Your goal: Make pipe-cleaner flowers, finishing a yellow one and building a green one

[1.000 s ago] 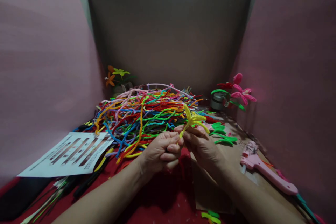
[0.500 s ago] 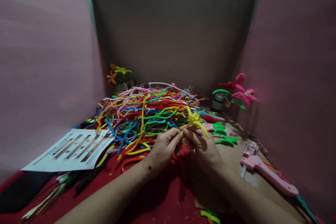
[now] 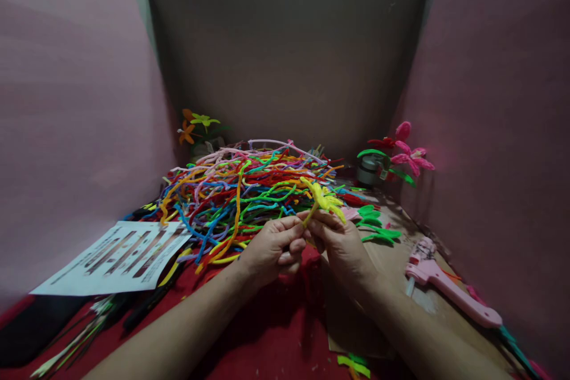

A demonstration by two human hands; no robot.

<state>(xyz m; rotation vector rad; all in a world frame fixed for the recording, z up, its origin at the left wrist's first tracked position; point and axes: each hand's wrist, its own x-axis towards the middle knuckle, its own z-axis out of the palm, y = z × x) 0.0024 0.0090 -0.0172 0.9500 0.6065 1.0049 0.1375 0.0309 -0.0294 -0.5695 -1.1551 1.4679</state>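
A yellow pipe-cleaner flower [image 3: 324, 199] stands up between both hands, just in front of a big pile of coloured pipe cleaners [image 3: 243, 190]. My left hand [image 3: 271, 249] is closed, pinching the flower's stem from the left. My right hand [image 3: 341, 243] is closed on the stem just below the petals. Both hands hover over the red cloth [image 3: 267, 332].
A printed sheet [image 3: 113, 258] lies at the left. A pink glue gun [image 3: 445, 291] rests at the right on brown cardboard [image 3: 396, 273]. Green pipe-cleaner leaves [image 3: 376, 225] lie nearby. Finished flowers stand at the back left [image 3: 196, 127] and back right [image 3: 407, 151]. Pink walls enclose the space.
The yellow flower has tilted and turned slightly left between my fingers. My left hand's fingers curled in again after reaching to the stem. Both hands stay in the same place.
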